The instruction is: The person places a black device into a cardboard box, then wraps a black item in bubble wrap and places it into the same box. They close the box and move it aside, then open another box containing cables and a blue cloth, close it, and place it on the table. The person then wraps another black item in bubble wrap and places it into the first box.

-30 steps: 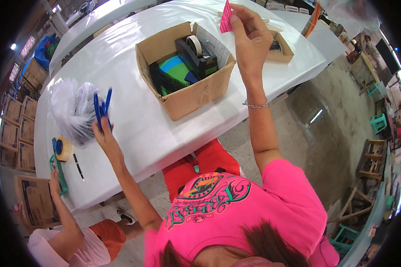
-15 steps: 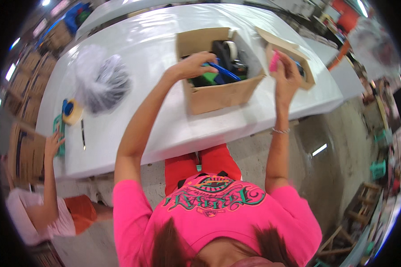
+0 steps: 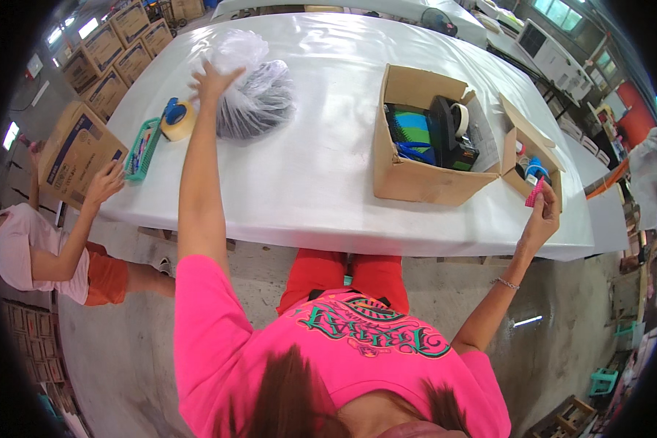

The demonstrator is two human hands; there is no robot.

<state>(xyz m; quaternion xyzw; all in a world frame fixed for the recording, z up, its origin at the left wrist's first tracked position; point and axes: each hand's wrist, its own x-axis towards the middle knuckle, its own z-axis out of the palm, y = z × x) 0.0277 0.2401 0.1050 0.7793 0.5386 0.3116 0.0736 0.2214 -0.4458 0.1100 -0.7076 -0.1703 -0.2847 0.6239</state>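
1. On the white counter (image 3: 321,175), an open cardboard box (image 3: 434,188) holds a black tape dispenser (image 3: 444,139), a green-and-blue item (image 3: 410,124) and a blue tool (image 3: 416,151)
2. A smaller open box (image 3: 531,142) stands just right of it, with small blue and dark items inside
3. At the left, a roll of tan tape (image 3: 179,130) sits beside a green basket (image 3: 150,153) of pens; a co-worker's hand (image 3: 106,182) is at the basket's near end
4. The pink piece (image 3: 534,194) is small, flat and patterned; it is at the right, in front of the smaller box, pinched between thumb and fingers of the right hand (image 3: 543,217)
5. The clear plastic bag (image 3: 263,102) is bunched up, with dark contents, on the left part of the counter
6. The left hand (image 3: 215,80) is spread wide at the bag's left side, gripping nothing visible; contact cannot be told
7. Half a second ago the left hand had the blue tool over the cardboard box; now the tool lies inside, while the right hand still has the pink piece
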